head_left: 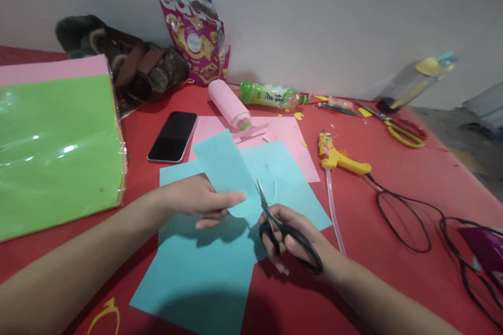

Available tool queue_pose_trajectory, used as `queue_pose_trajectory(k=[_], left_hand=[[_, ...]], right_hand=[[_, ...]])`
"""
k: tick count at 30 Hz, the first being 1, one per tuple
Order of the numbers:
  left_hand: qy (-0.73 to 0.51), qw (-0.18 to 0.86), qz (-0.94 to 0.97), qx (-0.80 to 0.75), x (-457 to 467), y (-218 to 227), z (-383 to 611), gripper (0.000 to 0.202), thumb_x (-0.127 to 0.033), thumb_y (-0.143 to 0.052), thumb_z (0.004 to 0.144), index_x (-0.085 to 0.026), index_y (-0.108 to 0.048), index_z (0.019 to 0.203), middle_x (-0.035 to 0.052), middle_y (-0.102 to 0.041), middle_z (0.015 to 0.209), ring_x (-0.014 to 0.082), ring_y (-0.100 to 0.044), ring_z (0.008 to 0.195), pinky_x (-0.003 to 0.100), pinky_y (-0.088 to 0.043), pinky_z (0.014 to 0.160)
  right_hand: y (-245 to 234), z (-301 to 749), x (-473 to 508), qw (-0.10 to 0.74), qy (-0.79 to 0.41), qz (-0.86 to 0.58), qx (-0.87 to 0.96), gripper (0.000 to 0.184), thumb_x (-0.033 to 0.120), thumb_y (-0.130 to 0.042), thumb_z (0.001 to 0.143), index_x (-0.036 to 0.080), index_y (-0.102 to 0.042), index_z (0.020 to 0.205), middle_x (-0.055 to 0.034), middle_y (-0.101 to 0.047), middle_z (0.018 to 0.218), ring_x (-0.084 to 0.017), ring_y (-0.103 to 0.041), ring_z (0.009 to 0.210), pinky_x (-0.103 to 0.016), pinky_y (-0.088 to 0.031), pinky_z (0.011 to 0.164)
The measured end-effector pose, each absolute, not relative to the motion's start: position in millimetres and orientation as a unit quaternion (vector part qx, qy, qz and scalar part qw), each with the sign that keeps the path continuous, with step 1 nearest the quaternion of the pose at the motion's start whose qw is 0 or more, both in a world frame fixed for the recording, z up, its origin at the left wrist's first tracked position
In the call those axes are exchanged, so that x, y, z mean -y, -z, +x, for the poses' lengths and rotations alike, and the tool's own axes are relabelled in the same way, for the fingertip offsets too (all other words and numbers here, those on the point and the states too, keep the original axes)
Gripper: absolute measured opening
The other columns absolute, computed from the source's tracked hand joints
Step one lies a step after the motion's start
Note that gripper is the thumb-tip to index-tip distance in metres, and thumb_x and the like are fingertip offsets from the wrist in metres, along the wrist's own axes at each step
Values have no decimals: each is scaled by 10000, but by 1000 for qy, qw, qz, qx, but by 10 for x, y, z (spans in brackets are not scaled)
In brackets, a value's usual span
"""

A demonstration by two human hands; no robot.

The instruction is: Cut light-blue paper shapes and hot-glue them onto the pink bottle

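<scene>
My left hand pinches a light blue paper piece between thumb and fingers, holding it above the sheets. In my right hand are black-handled scissors, with fingers through the handles. Their blades point up and away, right beside the paper piece's right edge; whether they touch it I cannot tell. Beneath both hands lie larger light blue sheets, with thin curled paper strips on them. A pink sheet lies partly under the blue ones.
A phone, a pink-wrapped bottle and a green-labelled bottle lie farther back. On the right are a yellow glue gun with a looping cord and yellow-handled scissors. Packaged green paper sits at left, near a snack bag.
</scene>
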State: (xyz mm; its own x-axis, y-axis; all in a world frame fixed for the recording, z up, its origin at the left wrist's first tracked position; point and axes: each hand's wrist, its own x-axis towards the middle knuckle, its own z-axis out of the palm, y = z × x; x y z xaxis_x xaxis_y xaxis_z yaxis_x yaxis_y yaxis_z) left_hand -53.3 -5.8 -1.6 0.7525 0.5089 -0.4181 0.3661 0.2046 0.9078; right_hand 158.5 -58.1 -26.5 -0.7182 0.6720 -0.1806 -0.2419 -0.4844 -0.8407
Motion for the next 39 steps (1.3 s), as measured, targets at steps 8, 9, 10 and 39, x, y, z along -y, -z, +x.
queue_pose_trajectory(k=[8, 9, 10, 39], left_hand=[[-26, 640, 667, -381, 66, -20, -569, 568, -503, -310, 820, -185, -343, 351, -50, -334, 299, 61, -298, 295, 204, -317, 395], [-23, 631, 673, -386, 70, -26, -567, 579, -505, -304, 822, -184, -346, 341, -46, -340, 300, 61, -302, 298, 201, -327, 401], [-22, 623, 677, -391, 74, -30, -562, 586, -506, -301, 823, -185, -344, 334, -44, -341, 299, 62, -305, 298, 199, -333, 406], [-13, 591, 700, -400, 109, 29, -486, 624, -518, -239, 832, -187, -327, 311, -33, -328, 302, 81, -321, 325, 199, -336, 451]], right_hand=[[278, 1588, 585, 283, -827, -252, 415, 416, 486, -574, 724, 161, -443, 948, 44, -466, 626, -39, -439, 421, -177, -349, 400], [281, 1588, 585, 283, -827, -250, 416, 418, 489, -573, 723, 161, -441, 947, 45, -465, 624, -39, -438, 418, -177, -351, 397], [285, 1587, 586, 283, -828, -250, 415, 421, 493, -572, 722, 163, -439, 947, 46, -463, 623, -39, -437, 414, -177, -352, 394], [232, 1587, 602, 304, -819, -239, 424, 471, 547, -550, 709, 164, -421, 950, 34, -473, 627, -49, -434, 424, -185, -329, 407]])
